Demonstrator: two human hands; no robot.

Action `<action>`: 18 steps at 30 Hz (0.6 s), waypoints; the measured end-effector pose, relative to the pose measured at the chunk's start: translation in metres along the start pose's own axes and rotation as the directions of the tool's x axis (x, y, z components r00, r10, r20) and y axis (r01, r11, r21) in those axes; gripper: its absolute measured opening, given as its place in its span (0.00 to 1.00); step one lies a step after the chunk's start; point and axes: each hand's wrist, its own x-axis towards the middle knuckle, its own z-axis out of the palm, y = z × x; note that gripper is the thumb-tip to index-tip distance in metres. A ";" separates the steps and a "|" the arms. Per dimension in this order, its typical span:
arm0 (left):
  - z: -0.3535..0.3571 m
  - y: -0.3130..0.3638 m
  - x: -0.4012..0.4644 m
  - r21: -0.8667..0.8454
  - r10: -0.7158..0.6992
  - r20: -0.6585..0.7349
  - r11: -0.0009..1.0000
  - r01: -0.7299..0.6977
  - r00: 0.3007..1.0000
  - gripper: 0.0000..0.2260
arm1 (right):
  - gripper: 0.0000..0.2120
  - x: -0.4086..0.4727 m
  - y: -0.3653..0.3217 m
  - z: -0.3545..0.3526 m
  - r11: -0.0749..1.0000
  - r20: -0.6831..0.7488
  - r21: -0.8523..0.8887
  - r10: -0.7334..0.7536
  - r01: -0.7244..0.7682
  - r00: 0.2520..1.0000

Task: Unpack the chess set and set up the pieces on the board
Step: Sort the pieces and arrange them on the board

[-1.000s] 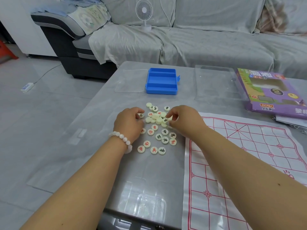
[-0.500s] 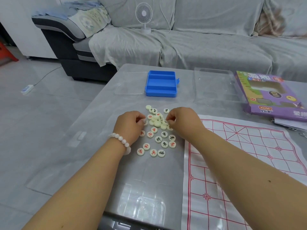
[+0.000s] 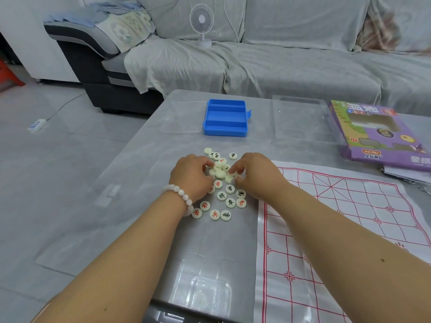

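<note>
1. The blue box sits open on the table, its compartments bare; a clear lid lies just left of it.
2. The pieces lie heaped on the table, left of the board.
3. The left hand curls its fingers into the heap's left edge; whether it grips a piece cannot be told.
4. The right hand pinches a piece at the heap's right edge.

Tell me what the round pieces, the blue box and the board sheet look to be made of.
Round pieces: likely cream plastic or resin, smooth and slightly glossy, with red or black characters on them. Blue box: moulded plastic, matte, with crisp ridges dividing it. Board sheet: thin white paper or plastic film printed with red lines; it lies flat with slight ripples.
</note>
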 end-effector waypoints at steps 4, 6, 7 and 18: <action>-0.001 0.001 -0.001 -0.015 0.009 -0.003 1.000 -0.009 1.000 0.10 | 0.10 0.001 0.005 -0.001 0.998 -0.035 -0.049 0.042 -0.044 0.998; -0.003 0.001 -0.002 -0.006 0.018 -0.011 1.000 -0.018 1.000 0.10 | 0.10 -0.001 0.005 -0.002 1.000 -0.040 -0.017 0.025 -0.026 0.999; -0.004 0.001 -0.003 -0.001 0.019 -0.019 1.000 -0.019 1.000 0.09 | 0.11 -0.002 0.004 -0.001 1.000 -0.037 -0.007 0.000 0.000 0.999; -0.011 -0.009 -0.003 -0.063 -0.136 -0.104 0.989 0.130 0.985 0.05 | 0.08 0.004 -0.002 -0.005 1.000 0.036 -0.023 -0.019 0.020 0.999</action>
